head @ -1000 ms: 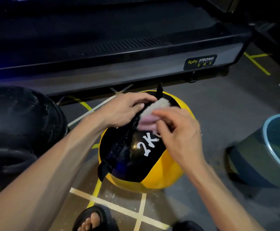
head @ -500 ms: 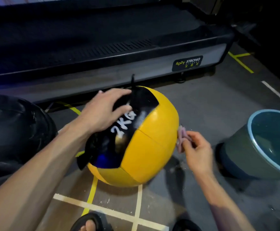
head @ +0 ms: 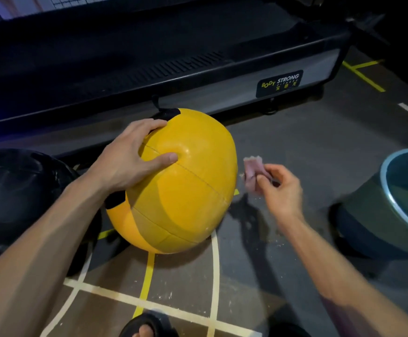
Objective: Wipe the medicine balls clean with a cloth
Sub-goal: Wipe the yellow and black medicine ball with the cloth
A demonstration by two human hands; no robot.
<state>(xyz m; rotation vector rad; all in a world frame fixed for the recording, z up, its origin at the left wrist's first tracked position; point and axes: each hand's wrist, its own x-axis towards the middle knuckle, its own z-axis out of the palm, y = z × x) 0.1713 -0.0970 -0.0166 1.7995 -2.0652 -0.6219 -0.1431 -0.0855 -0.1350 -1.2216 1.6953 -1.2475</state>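
Yellow medicine ball (head: 186, 190) with black patches, pale pink cloth (head: 252, 171), teal-rimmed basin (head: 387, 190).

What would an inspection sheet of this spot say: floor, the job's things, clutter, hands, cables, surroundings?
Surface: grey floor with white and yellow lines, pale specks.
Job's things: yellow ball on the floor; cloth beside it, apart.
Clutter: black ball at left; basin at right.
Hands: left hand rests on the yellow ball; right hand pinches the cloth.
Cables: nothing seen.
Surroundings: treadmill behind; sandalled foot below.

Yellow medicine ball (head: 186, 186) rests on floor, small crumpled, perhaps pinkish cloth (head: 252, 172) beside it.
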